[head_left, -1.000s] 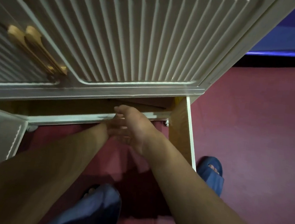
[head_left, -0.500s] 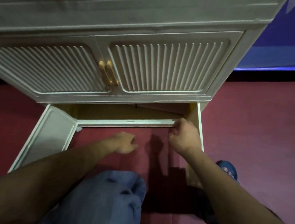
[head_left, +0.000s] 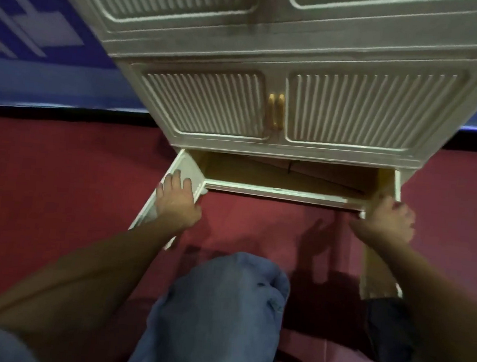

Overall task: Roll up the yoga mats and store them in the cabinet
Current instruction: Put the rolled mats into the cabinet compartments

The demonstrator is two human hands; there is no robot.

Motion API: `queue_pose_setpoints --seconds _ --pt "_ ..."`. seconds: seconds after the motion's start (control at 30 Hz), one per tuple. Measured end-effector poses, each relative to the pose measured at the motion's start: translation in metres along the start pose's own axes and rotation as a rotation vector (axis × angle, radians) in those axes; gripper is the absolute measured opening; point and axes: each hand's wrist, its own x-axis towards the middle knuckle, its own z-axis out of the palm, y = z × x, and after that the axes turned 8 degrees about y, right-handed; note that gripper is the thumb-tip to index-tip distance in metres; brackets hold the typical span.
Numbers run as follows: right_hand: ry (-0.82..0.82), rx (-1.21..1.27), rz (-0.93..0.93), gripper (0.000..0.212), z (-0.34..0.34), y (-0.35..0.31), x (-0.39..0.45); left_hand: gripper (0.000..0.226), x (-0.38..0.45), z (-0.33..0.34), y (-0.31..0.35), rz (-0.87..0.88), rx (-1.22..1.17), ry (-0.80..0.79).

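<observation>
A dark red carpeted floor [head_left: 58, 182] carries the white cabinet [head_left: 314, 57].

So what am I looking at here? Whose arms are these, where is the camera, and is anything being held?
No machine here: a person wears a camera on the head, looking down at their own arms and knee. They face a white cabinet on a red floor. Its two bottom doors stand open. The left hand rests on the left door, fingers fairly straight. The right hand curls round the edge of the right door. The upper doors with gold handles are shut. No yoga mat can be made out.
</observation>
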Motion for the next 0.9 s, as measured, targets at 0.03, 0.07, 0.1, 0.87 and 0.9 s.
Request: queue_pose_setpoints --seconds 0.03,0.07,0.1,0.87,0.9 --pt "-0.039 0.035 0.083 0.095 -0.002 0.001 0.003 0.086 -0.004 0.002 -0.019 -0.102 -0.03 -0.027" --pt "-0.077 0.095 0.17 0.098 -0.003 0.001 0.005 0.093 -0.009 0.007 -0.035 -0.233 -0.077 -0.086" --pt "-0.121 0.166 0.231 0.098 -0.001 0.002 0.006 0.098 -0.016 0.016 -0.049 -0.362 -0.156 -0.149" --pt "-0.376 0.916 0.443 0.044 0.078 -0.074 -0.011 0.028 -0.013 0.041 0.115 -0.698 -1.317 -0.222" --pt "-0.394 0.961 0.467 0.046 0.075 -0.086 -0.007 0.025 -0.002 0.041 0.126 -0.71 -1.38 -0.223"
